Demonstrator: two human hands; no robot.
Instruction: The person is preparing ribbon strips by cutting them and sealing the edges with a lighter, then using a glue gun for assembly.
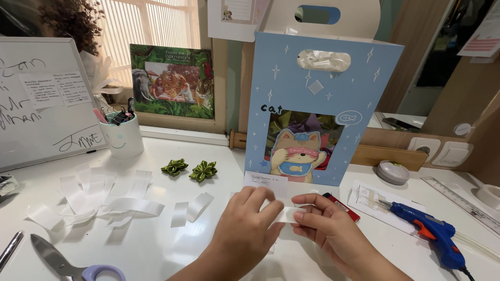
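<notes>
**Folding a short strip of white ribbon, near the front edge of the tabletop**

Pinched between both hands: a short piece of white ribbon [285,214], held just above the white tabletop [156,244], near the middle of its front edge. Left hand [249,221] curled over the strip's left end, fingers closed on it. Right hand [325,221] gripping the right end between thumb and forefinger, remaining fingers tucked under.

To do this fold well, probably best:
- Keep the strip taut and flat between the two pinches, no twist.
- Bring the ends together squarely, edges matched, before pressing any crease.
- Hold close to the ends, since satin of this kind likely slips.
- Work low over the tabletop, so a dropped piece lands within reach.

Around the hands:
- Two cut strips [191,209] just to the left, a loose pile of longer white ribbon [88,200] toward the left edge.
- Two green ribbon flowers [189,169] further back, near the white pen cup [122,136].
- Scissors [67,263] at the front left corner.
- Blue glue gun [432,233] toward the right edge, lying on its side, well apart from the right hand; a red lighter [344,207] partly hidden just behind that hand.
- Blue paper gift bag [317,109] upright toward the back edge.
</notes>
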